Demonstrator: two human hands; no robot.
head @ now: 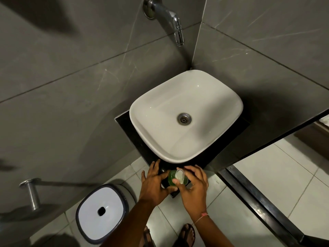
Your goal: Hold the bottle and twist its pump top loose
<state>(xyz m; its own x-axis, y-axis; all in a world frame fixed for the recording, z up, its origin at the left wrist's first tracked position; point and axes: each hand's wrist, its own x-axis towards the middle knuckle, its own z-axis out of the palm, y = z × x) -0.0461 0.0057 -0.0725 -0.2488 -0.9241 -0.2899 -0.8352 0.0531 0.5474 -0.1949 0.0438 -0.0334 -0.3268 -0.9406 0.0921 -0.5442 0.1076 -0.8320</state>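
Obs.: a small green bottle (pixel 173 178) with a white pump top (pixel 179 175) stands on the near corner of the black counter (pixel 229 145), just in front of the white basin (pixel 185 114) and close to the counter's near edge. Left hand (pixel 154 182) lies against the bottle's left side, fingers spread and fairly straight over the counter, thumb reaching round under the bottle's near side; whether it truly grips or only steadies, I cannot tell. Right hand (pixel 194 184) is cupped on the right side, fingers apart and bent around the bottle, thumb lying on or just by the pump top. Judgement: the bottle looks like translucent plastic filled with liquid, so light to moderate in weight, fairly stiff in the wall but likely to give a little if squeezed. Its surface may be slick beside a basin. The pump top is the weak point and would wobble or depress; the body below the collar looks the better hold, one hand bracing the base. Elsewhere: chrome tap (pixel 170 20) on the far wall, lidded white bin (pixel 102 212) on the floor at near left.
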